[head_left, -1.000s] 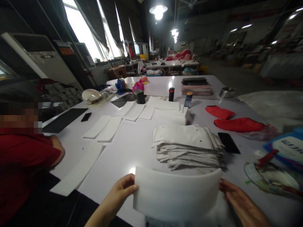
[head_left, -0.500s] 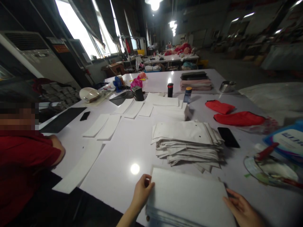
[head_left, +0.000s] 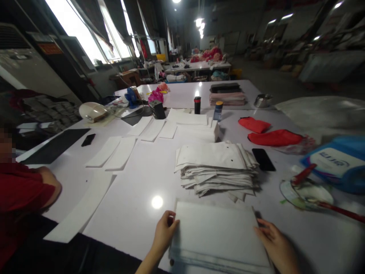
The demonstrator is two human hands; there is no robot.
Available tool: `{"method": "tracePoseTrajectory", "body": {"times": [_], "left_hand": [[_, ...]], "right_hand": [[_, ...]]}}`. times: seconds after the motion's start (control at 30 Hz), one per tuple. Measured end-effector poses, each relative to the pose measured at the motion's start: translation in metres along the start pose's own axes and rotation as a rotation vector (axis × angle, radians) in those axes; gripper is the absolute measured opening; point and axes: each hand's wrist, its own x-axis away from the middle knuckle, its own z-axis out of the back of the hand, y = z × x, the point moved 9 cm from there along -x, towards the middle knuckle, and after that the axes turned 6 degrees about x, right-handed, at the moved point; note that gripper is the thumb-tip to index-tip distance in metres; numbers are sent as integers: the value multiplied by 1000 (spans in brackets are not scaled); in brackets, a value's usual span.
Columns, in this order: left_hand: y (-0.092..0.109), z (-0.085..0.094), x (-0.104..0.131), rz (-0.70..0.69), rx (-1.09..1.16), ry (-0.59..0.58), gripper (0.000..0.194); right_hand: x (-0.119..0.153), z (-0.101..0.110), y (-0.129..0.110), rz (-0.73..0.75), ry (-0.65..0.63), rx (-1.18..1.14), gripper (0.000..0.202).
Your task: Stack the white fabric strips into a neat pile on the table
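My left hand pinches the left edge of a white rectangular sheet in front of me. My right hand grips its right edge, thumb on top, fingers partly hidden. Under the sheet's near edge, layers of similar pieces show; whether they are paper or cloth I cannot tell. Just beyond lies an uneven stack of off-white pieces with small dark holes or marks on top.
To the left sit a person's red sleeve and long white strips. On the right are a black phone, a dish with red-handled tools, a blue jug and red pouches. Bottles stand farther back.
The view has turned slightly right, so the table's things appear farther left. Both hands keep hold of the white sheet, and the layers at its near edge show more.
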Motion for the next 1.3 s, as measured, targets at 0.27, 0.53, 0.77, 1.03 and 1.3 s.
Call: {"method": "tracePoseTrajectory", "body": {"times": [0.27, 0.53, 0.77, 1.03, 1.3], "left_hand": [[0, -3, -2, 17, 22, -31, 34], [-7, -5, -5, 3, 17, -34, 34], [-13, -7, -6, -20, -12, -47, 30], [3, -11, 0, -255, -338, -11, 36], [46, -64, 26, -930, -1079, -240, 52]], "right_hand": [[2, -2, -7, 0, 8, 0, 55], [0, -5, -2, 2, 8, 2, 48], [-2, -7, -1, 12, 14, 56, 53], [2, -4, -21, 99, 64, 197, 45], [11, -11, -39, 240, 122, 447, 37]]}}
